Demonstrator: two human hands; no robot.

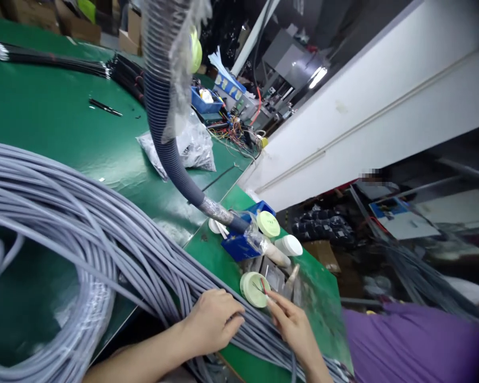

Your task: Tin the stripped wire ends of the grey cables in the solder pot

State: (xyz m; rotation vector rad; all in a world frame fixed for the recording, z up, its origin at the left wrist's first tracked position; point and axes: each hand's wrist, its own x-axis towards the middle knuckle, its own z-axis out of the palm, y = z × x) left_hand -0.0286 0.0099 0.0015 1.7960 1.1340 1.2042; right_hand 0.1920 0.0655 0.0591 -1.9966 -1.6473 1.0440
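My right hand (pixel 297 327) pinches thin wires (pixel 263 287) over the pale tub (pixel 245 290); they seem light, bendy, best held behind the tips. Left of the tub, my left hand (pixel 213 319) curls, hold unclear.

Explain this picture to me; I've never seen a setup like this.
There's no machine arm here: a person works with bare hands, seen by a camera on their own head, looking forward and down.

Long grey cables sweep across the green table, where black bundles also lie. A ribbed hose hangs down toward a blue bin.

The right hand pinches thin wires, one red, at a round pale tub; whether they touch its contents is unclear. The left hand is over the cables, its grip unclear.
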